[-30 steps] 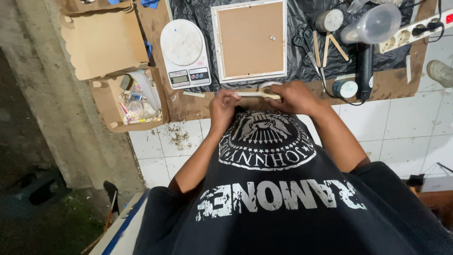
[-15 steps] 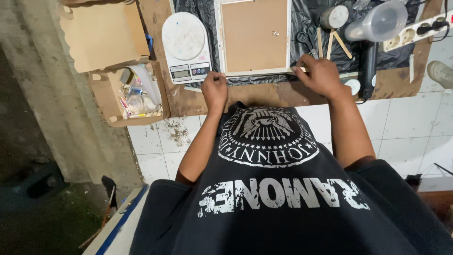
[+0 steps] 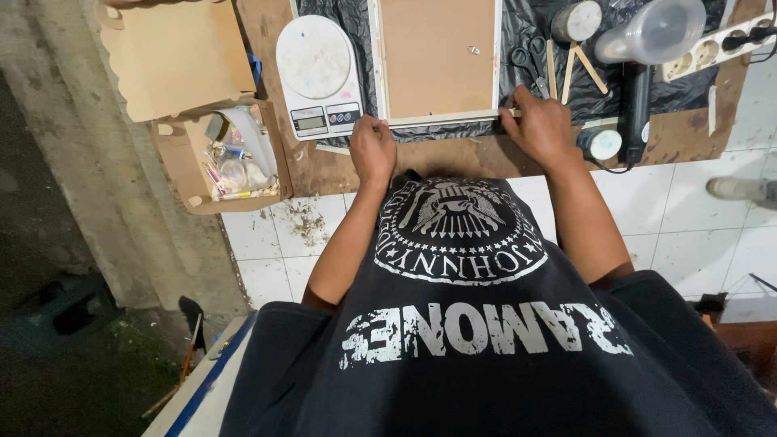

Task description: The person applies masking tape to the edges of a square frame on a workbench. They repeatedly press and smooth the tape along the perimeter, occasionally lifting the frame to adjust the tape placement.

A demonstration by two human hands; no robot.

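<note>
The white-framed board [image 3: 437, 61] is laid flat on black plastic sheeting [image 3: 526, 32], at 12 o'clock from the person. Its near left corner is pressed by the curled fingers of the left hand [image 3: 372, 150]. Its near right corner is gripped by the right hand [image 3: 544, 125]. A white digital scale [image 3: 317, 74] is positioned at 9 o'clock from the board, and scissors [image 3: 528, 58] at 3 o'clock.

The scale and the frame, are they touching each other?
Apart. The head view shows a strip of black sheet between the scale and the frame's white left edge.
</note>
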